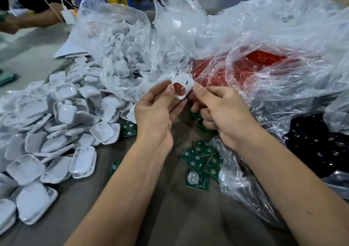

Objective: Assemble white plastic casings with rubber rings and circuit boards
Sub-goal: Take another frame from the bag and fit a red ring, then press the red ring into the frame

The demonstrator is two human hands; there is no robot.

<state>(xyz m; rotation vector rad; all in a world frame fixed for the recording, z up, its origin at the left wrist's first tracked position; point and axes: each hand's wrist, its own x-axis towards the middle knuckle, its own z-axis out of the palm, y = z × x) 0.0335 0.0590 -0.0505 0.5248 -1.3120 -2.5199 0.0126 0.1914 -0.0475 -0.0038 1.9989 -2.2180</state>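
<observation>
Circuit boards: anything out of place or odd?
Green circuit boards lie scattered loose on the table, overlapping at odd angles; one shows a round silver disc, unlike the rest. None looks damaged.

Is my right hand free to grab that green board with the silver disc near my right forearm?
Probably not yet: the right hand and left hand both pinch the white casing. The board itself lies uncovered.
</observation>
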